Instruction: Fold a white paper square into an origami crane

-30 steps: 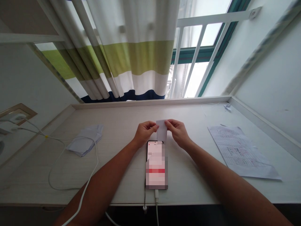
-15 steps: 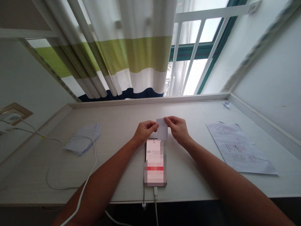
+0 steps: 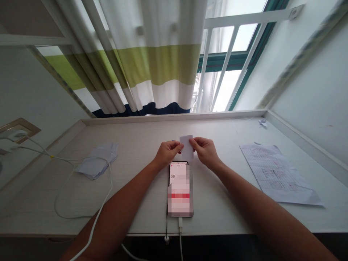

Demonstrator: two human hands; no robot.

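Observation:
Both my hands hold a small white slip of paper (image 3: 187, 146) upright above the desk (image 3: 141, 145). My left hand (image 3: 166, 153) pinches its left edge with closed fingers. My right hand (image 3: 206, 152) pinches its right edge the same way. Just below the paper a phone (image 3: 179, 189) lies flat with its screen lit, a cable plugged into its near end.
A stack of small white papers (image 3: 97, 161) lies to the left with a white charging cable (image 3: 81, 188) looping over it. A printed sheet (image 3: 277, 171) lies at the right. Behind the desk hang a striped curtain (image 3: 152, 69) and a barred window (image 3: 231, 65).
The hands and the slip have stayed in nearly the same place; only the view has shifted slightly. The grip on the paper is unchanged.

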